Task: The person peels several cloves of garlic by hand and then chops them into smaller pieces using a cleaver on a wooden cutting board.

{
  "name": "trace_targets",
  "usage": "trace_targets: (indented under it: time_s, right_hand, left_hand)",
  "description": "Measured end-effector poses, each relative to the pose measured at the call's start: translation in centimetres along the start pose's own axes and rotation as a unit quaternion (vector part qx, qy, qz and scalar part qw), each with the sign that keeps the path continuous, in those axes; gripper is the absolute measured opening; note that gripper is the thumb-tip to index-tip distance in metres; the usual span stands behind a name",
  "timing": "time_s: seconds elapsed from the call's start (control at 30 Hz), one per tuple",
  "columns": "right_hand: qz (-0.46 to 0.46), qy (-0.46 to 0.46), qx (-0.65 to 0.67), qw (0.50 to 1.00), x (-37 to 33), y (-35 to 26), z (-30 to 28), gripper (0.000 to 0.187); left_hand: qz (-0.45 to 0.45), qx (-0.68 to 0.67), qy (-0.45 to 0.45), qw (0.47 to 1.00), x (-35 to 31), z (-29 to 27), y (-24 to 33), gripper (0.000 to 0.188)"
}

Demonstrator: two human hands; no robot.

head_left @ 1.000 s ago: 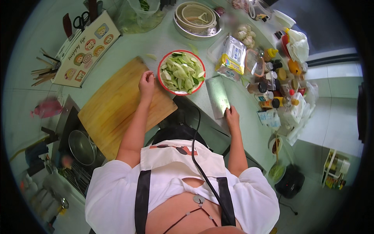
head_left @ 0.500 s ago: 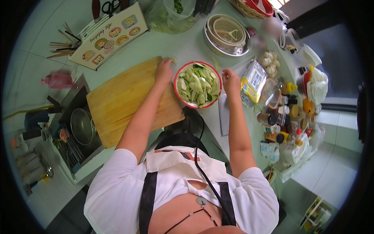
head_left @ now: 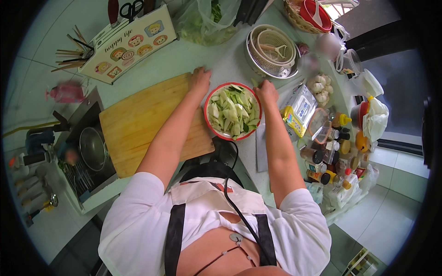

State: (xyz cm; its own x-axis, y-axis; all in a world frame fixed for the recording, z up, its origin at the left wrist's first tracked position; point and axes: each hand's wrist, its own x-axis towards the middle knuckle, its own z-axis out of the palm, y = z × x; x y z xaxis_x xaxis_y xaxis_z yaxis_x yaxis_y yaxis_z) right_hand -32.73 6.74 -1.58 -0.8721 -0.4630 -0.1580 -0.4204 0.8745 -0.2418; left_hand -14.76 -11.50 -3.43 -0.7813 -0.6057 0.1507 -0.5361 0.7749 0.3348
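Note:
A red-rimmed bowl (head_left: 207, 115) full of sliced pale green vegetable (head_left: 234, 110), some pieces with dark green skin, stands between my hands. My left hand (head_left: 200, 80) is at the far right corner of the wooden cutting board (head_left: 147, 124), fingers curled in; anything inside them is hidden. On the bowl's right, my right hand (head_left: 267, 93) has its fingertips closed at a small green vegetable scrap (head_left: 254, 82) on the counter, just beyond the rim.
Nested strainers (head_left: 275, 46) in a metal basin lie beyond the bowl. To the right are a wipes pack (head_left: 300, 110), garlic (head_left: 321, 88) and several seasoning bottles. A knife holder (head_left: 129, 43) stands far left, a sink with a pan (head_left: 93, 148) nearer. A greens bag (head_left: 207, 23) sits behind.
My right hand has moved left to the green scrap beside the bowl. The pale green bit seen at my left fingertips no longer shows. The whole view has shifted slightly.

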Motion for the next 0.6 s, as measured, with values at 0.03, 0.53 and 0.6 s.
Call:
trace_targets:
  time_s: [0.03, 0.53, 0.6]
  right_hand:
    - [-0.001, -0.003, 0.001, 1.000, 0.2, 0.0, 0.3, 0.032]
    - [-0.036, 0.057, 0.111, 0.992, -2.2, 0.3, -2.8, 0.026]
    - [-0.049, 0.056, 0.171, 0.982, -4.7, 0.2, -4.9, 0.029]
  left_hand:
    - [0.004, -0.007, 0.000, 1.000, 0.0, 0.1, -0.1, 0.019]
    - [-0.029, -0.408, 0.011, 0.912, -4.3, -4.5, 6.0, 0.016]
    - [-0.006, -0.392, 0.059, 0.918, -4.7, -3.4, 5.7, 0.016]
